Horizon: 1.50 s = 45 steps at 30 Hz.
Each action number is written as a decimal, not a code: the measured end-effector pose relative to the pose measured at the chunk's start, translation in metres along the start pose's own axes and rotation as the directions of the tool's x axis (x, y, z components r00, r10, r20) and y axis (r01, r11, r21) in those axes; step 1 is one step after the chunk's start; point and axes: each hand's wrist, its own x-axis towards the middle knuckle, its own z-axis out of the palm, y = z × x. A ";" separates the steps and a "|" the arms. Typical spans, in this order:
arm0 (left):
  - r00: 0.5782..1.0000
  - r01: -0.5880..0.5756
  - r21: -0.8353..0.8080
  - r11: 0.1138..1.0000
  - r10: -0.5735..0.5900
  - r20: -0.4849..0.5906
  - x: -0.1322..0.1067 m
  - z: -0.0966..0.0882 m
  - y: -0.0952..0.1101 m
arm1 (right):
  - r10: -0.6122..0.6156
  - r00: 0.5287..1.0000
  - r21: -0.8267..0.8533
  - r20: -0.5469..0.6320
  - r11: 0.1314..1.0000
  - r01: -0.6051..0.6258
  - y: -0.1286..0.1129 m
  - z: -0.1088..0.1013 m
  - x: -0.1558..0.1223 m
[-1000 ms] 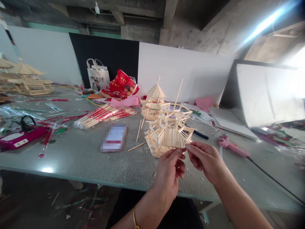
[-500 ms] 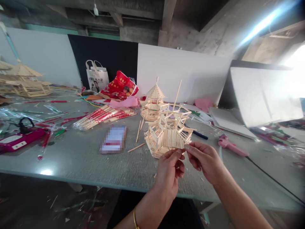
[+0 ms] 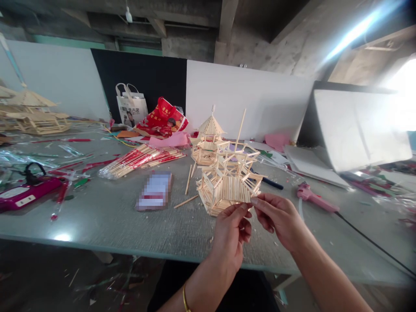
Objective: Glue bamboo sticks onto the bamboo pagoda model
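Note:
A pale wooden-stick pavilion model (image 3: 229, 182) stands on the grey table (image 3: 110, 216), with one long stick rising from its top. My left hand (image 3: 231, 236) pinches at the model's lower front edge, thumb and forefinger together. My right hand (image 3: 276, 216) is just beside it, fingertips pinched at the same edge. What the fingertips grip is too small to see apart from the model. A smaller finished stick pavilion (image 3: 209, 141) stands behind it.
A wrapped bundle of chopsticks (image 3: 139, 158) and loose sticks (image 3: 188, 180) lie left of the model, by a blurred card (image 3: 155, 190). A pink glue gun (image 3: 313, 199) with a black cord lies right. A pink device (image 3: 26, 190) is far left; bags and larger stick models stand behind.
Almost nothing differs; the view has drifted slightly, and both hands stay pinched at the model's front edge.

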 end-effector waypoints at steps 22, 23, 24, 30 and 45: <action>0.999 0.031 0.024 0.999 -0.031 0.011 -0.015 -0.006 0.001 | 0.007 1.000 -0.028 -0.003 1.000 -0.007 0.006 -0.006 -0.016; 0.999 0.035 0.037 0.999 -0.036 0.017 -0.019 -0.007 -0.001 | 0.020 1.000 -0.043 0.004 0.999 -0.020 0.009 -0.006 -0.023; 0.999 0.039 0.056 0.998 -0.040 0.023 -0.024 -0.008 -0.003 | 0.034 0.999 -0.065 0.007 0.997 -0.033 0.012 -0.006 -0.031; 0.999 0.024 0.195 0.980 -0.030 0.027 -0.044 -0.005 -0.015 | -0.120 0.990 -0.417 -0.070 0.906 0.080 0.030 0.003 -0.074; 0.981 -0.193 0.481 0.855 0.161 0.106 -0.037 -0.017 -0.007 | -0.198 0.953 -0.972 -0.231 0.013 -0.233 0.040 -0.230 0.056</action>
